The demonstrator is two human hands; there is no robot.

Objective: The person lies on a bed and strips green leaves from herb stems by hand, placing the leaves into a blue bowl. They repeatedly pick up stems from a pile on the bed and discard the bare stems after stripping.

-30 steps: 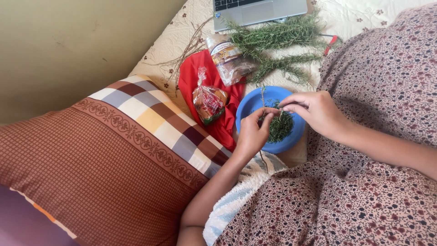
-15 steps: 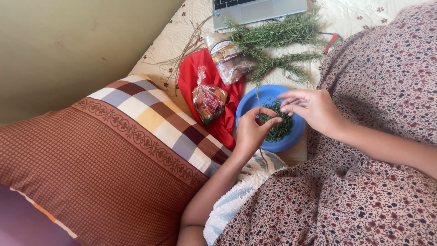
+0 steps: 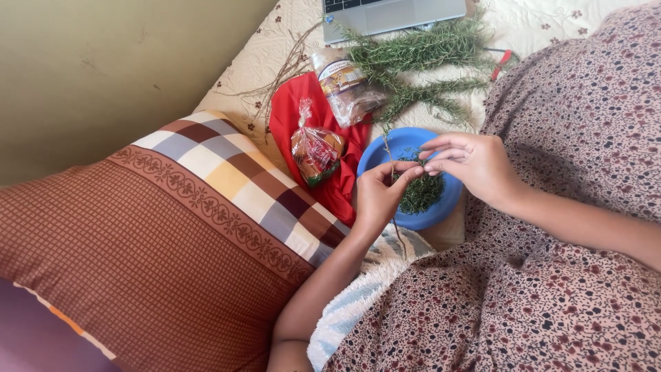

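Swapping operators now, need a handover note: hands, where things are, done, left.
Left hand: pinches a thin bare stem over the blue bowl.
Right hand: fingertips at the same stem, above the bowl.
Bowl holds a small heap of stripped green leaves.
Unstripped sprigs lie beyond the bowl, by the laptop.
Done: some leaves in the bowl. Left: the sprigs.

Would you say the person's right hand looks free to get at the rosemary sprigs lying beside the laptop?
Probably yes: the right hand hovers over the blue bowl, and nothing stands between it and the rosemary sprigs just beyond.
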